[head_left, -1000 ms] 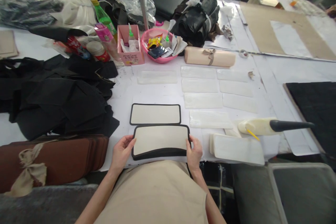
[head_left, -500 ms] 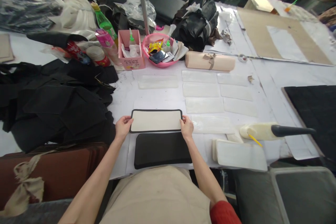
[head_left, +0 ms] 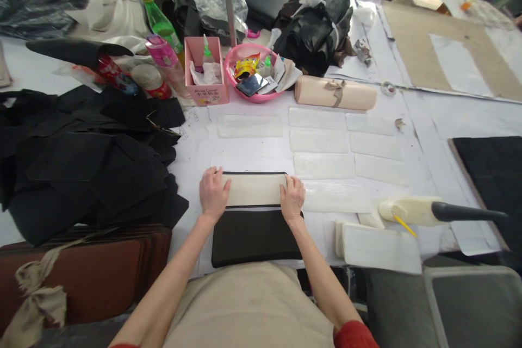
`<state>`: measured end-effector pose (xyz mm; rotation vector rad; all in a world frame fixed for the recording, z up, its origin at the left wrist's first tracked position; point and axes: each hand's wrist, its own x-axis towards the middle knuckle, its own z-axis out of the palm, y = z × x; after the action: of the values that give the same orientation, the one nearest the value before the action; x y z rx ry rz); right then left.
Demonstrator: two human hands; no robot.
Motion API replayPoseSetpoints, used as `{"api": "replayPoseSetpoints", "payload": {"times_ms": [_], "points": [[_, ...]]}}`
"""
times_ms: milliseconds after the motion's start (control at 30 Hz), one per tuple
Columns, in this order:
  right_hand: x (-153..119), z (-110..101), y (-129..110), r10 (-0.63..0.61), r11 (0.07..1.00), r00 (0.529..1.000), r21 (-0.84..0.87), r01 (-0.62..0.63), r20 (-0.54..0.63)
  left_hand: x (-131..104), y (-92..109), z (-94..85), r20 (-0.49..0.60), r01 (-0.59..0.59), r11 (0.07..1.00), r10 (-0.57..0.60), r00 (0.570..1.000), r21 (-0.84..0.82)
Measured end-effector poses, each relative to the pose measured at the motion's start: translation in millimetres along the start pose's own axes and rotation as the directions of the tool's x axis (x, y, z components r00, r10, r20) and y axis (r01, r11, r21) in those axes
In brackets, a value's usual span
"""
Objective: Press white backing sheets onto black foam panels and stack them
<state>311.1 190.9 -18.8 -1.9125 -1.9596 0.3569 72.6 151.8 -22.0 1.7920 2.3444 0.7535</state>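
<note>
1. The left hand (head_left: pixel 213 194) is resting over the 9 o'clock end of the pale panel (head_left: pixel 255 190), its thumb lying on the pale face and its fingers bending over the far corner.
2. The right hand (head_left: pixel 292 197) is sitting at the 3 o'clock end, thumb on the face, fingers curving outside the rim. The undersides of both hands are staying hidden, so I cannot tell whether either is pinching the edge or only pressing.
3. The pale panel is lying on the desk (head_left: pixel 253 155), its black border showing along the 12 and 6 o'clock sides; the hands are hiding most of both ends.
4. A dark panel (head_left: pixel 255 239) is lying just beside it at 6 o'clock, the right wrist covering one corner.
5. Farther out, black pieces (head_left: pixel 89 163) are heaping at 9 to 10 o'clock; brown panels (head_left: pixel 93 277) at 8 o'clock are running off the picture.
6. Compared with half a second ago, the left hand is reaching farther over the panel, and the other person's hands at 11 o'clock are no longer showing.
</note>
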Motion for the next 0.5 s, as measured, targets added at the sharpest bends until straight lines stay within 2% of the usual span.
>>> {"api": "replayPoseSetpoints", "payload": {"times_ms": [67, 133, 233, 367, 500], "points": [[2.0, 4.3, -10.6, -0.080, 0.995, 0.997, 0.055, 0.080, -0.013, 6.2, 26.2, 21.8, 0.108, -0.153, 0.988, 0.152, 0.983, 0.008], [5.8, 8.8, -18.2, -0.131, 0.986, 0.991, 0.106, 0.130, -0.004, 9.6, 43.7, 45.7, 0.212, -0.267, 0.964, 0.256, 0.943, 0.020], [18.3, 11.8, -20.1, -0.178, 0.972, 0.983, 0.164, 0.171, 0.031, 9.2, 49.8, 71.2, 0.280, -0.364, 0.930, 0.336, 0.899, 0.053], [61.0, 8.4, -12.3, -0.128, 0.977, 0.985, 0.184, 0.106, 0.115, 5.0, 42.5, 80.3, 0.285, -0.397, 0.914, 0.360, 0.888, 0.082], [135.6, 8.6, -9.8, 0.052, 0.996, 0.976, 0.057, -0.065, 0.212, 3.8, 41.5, 80.1, 0.283, -0.395, 0.915, 0.358, 0.890, 0.087]]}}
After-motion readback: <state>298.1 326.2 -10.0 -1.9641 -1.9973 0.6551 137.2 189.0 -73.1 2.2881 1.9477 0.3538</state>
